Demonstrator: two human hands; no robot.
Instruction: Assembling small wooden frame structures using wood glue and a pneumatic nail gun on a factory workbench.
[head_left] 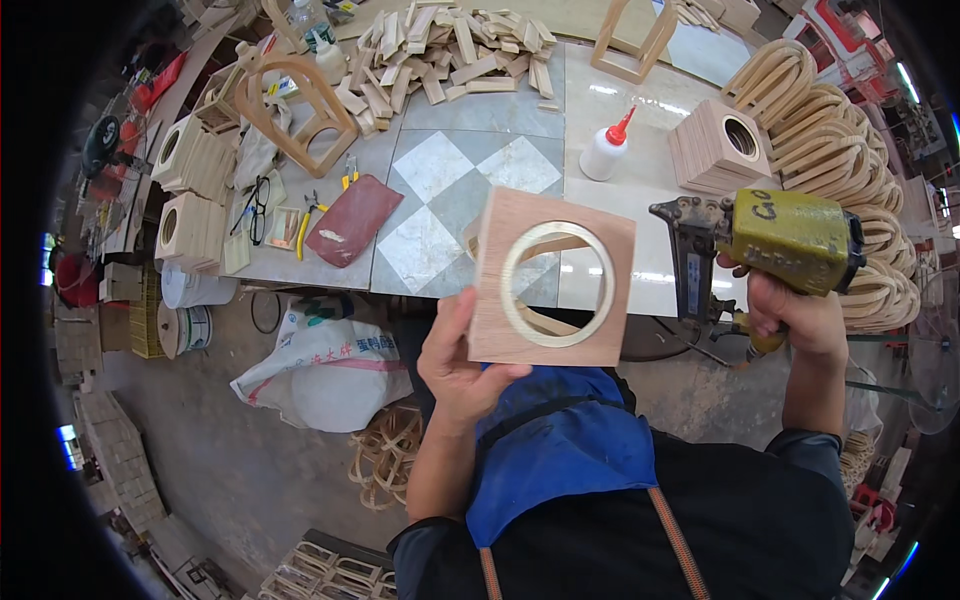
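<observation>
My left hand grips the lower left edge of a square wooden panel, fingers behind it and thumb along its bottom. A pale ring lines the panel's large round hole, and through it some wooden strips behind show. In my right hand is a yellow-green nail gun, held by its handle to the right of the panel. The gun's nose points toward the table and stands apart from the panel. On the table beyond the panel, a white glue bottle with a red tip stands upright.
Loose wood strips lie heaped at the back. Stacked holed panels and bundled bent wooden loops crowd the right. Leftward are an arched wooden frame, pliers, a dark red pad and glasses. A white sack sits on the floor.
</observation>
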